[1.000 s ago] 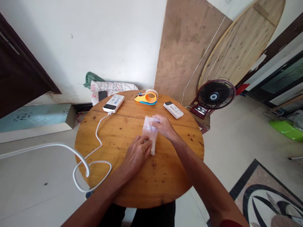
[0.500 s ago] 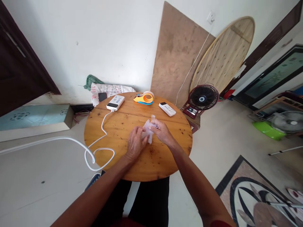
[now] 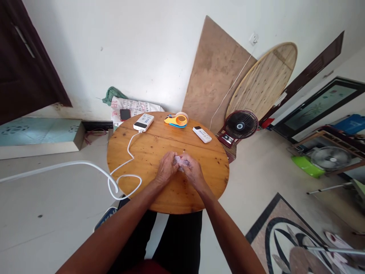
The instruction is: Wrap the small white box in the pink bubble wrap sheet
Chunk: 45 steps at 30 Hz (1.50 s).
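Left hand (image 3: 167, 167) and right hand (image 3: 193, 171) both grip a crumpled, translucent wrap (image 3: 181, 162), bunched between them near the middle of the worktop (image 3: 154, 146). On the far side, left to right, lie a cabled white device (image 3: 144, 122), a yellow tape dispenser (image 3: 172, 121) and a second white device (image 3: 202, 134).

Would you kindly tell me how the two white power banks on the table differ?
The left power bank has a cable plugged in, while the right power bank shows none. The left one's dark end is on its near side, the right one's on its far side. The left one looks broader than the right one. Both are white, printed and flat on the wooden table.
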### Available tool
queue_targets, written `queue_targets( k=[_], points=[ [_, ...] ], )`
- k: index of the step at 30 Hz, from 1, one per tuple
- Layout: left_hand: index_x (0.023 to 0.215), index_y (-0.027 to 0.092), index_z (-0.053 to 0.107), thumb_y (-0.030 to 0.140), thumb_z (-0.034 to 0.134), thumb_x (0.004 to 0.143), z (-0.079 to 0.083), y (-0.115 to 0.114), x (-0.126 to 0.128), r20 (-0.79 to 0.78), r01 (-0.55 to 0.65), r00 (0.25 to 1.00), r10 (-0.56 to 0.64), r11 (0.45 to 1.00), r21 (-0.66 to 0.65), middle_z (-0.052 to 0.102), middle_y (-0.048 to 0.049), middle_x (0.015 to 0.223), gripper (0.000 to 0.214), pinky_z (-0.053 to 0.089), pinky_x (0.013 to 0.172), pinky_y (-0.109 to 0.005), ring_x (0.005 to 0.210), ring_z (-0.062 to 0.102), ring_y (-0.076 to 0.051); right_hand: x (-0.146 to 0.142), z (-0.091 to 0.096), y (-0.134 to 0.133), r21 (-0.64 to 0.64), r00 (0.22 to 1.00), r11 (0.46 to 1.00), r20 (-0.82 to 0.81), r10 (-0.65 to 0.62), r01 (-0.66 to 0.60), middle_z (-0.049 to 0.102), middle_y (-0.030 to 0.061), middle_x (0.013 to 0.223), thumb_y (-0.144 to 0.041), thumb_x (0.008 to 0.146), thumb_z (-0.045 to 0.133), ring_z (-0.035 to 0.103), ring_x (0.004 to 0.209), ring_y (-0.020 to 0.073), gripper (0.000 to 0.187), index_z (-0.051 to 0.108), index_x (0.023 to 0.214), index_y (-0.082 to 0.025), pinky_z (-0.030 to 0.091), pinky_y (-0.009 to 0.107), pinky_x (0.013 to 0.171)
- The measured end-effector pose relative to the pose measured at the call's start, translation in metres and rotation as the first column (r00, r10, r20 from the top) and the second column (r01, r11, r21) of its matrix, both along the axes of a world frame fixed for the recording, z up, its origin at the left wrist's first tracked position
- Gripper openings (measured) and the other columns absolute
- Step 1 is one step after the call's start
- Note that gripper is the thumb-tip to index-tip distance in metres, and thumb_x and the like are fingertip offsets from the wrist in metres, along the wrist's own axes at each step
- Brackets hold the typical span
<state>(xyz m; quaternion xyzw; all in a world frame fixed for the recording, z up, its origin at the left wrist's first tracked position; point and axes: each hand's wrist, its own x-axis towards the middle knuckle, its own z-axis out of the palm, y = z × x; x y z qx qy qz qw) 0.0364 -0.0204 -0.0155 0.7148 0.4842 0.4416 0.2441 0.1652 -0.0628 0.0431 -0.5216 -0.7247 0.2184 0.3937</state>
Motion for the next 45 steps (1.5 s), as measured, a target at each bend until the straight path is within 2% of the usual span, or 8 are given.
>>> queue_targets(
  k=[3,6,12,19,28,34,40,45],
  points=[
    [0.087,0.019,0.053,0.019,0.053,0.078,0.006,-0.004,-0.002,-0.112,-0.021,0.993,0.021,1.000,-0.006,0.059,-0.0036,0.087,0.009,0.044,0.077,-0.030,0.086,0.056,-0.019,-0.004,-0.003,-0.005,0.039,1.000,0.999,-0.002,-0.024,0.024,0.066,0.0050,0.107,-0.026,0.085,0.048,0.060,0.092,0.0178,0.018,0.062,0.093,-0.020,0.045,0.028,0.083],
    [0.087,0.019,0.053,0.020,0.050,0.082,0.014,-0.010,-0.002,-0.203,-0.037,0.978,0.040,0.999,0.020,0.059,-0.0051,0.088,0.006,0.042,0.077,-0.031,0.089,0.056,-0.020,-0.005,-0.004,-0.005,0.015,0.999,0.999,-0.004,-0.046,0.046,0.067,0.0050,0.107,-0.027,0.086,0.048,0.062,0.092,0.0182,0.019,0.062,0.097,-0.021,0.046,0.028,0.084],
    [0.086,0.018,0.054,0.023,0.052,0.082,0.023,-0.012,-0.005,-0.241,-0.007,0.970,-0.003,0.999,-0.042,0.062,-0.0062,0.088,0.007,0.041,0.075,-0.030,0.087,0.058,-0.021,-0.002,-0.007,-0.006,-0.022,0.998,0.998,-0.023,-0.066,0.066,0.068,0.0039,0.107,-0.029,0.085,0.051,0.063,0.088,0.0188,0.018,0.062,0.097,-0.021,0.047,0.029,0.081],
    [0.085,0.018,0.058,0.028,0.056,0.080,0.022,0.000,-0.012,-0.124,0.058,0.989,-0.074,0.990,-0.131,0.062,-0.0029,0.083,0.011,0.040,0.068,-0.026,0.079,0.056,-0.017,0.007,0.001,0.004,-0.077,0.998,0.996,-0.051,0.036,-0.039,0.068,0.0032,0.099,-0.031,0.083,0.053,0.061,0.082,0.0171,0.017,0.063,0.091,-0.020,0.047,0.027,0.076],
    [0.081,0.019,0.060,0.024,0.055,0.075,0.019,0.003,-0.015,0.024,0.144,0.990,-0.142,0.978,-0.151,0.061,-0.0001,0.077,0.010,0.041,0.064,-0.024,0.070,0.053,-0.014,0.001,-0.002,-0.003,0.061,1.000,0.998,-0.009,0.010,-0.009,0.064,0.0048,0.097,-0.026,0.085,0.053,0.059,0.089,0.0172,0.013,0.064,0.087,-0.020,0.046,0.029,0.083],
    [0.086,0.019,0.062,0.023,0.051,0.076,0.006,0.007,-0.016,0.138,0.209,0.972,-0.189,0.966,-0.153,0.065,-0.0006,0.081,0.015,0.048,0.074,-0.027,0.077,0.058,-0.015,-0.005,-0.007,-0.013,0.098,0.999,0.995,0.040,-0.023,0.019,0.063,0.0068,0.105,-0.025,0.089,0.047,0.058,0.098,0.0180,0.018,0.064,0.092,-0.022,0.046,0.030,0.089],
    [0.105,0.016,0.061,0.012,0.043,0.074,-0.002,0.003,-0.027,0.268,0.292,0.926,-0.265,0.954,-0.066,0.065,-0.0065,0.109,0.036,0.047,0.095,-0.032,0.102,0.059,-0.016,-0.006,-0.020,-0.017,0.166,0.992,0.986,0.119,-0.030,0.010,0.062,0.0078,0.107,-0.012,0.080,0.051,0.056,0.104,0.0200,0.020,0.064,0.093,-0.020,0.045,0.035,0.094],
    [0.119,0.016,0.058,0.006,0.040,0.075,0.001,-0.011,-0.043,0.097,0.260,0.961,-0.258,0.966,-0.007,0.053,-0.0101,0.132,0.048,0.036,0.109,-0.037,0.125,0.048,-0.018,-0.006,-0.033,-0.021,0.250,0.976,0.968,0.214,-0.031,-0.024,0.058,0.0097,0.115,-0.003,0.072,0.046,0.052,0.113,0.0213,0.040,0.063,0.103,-0.020,0.042,0.040,0.101]
  ],
)
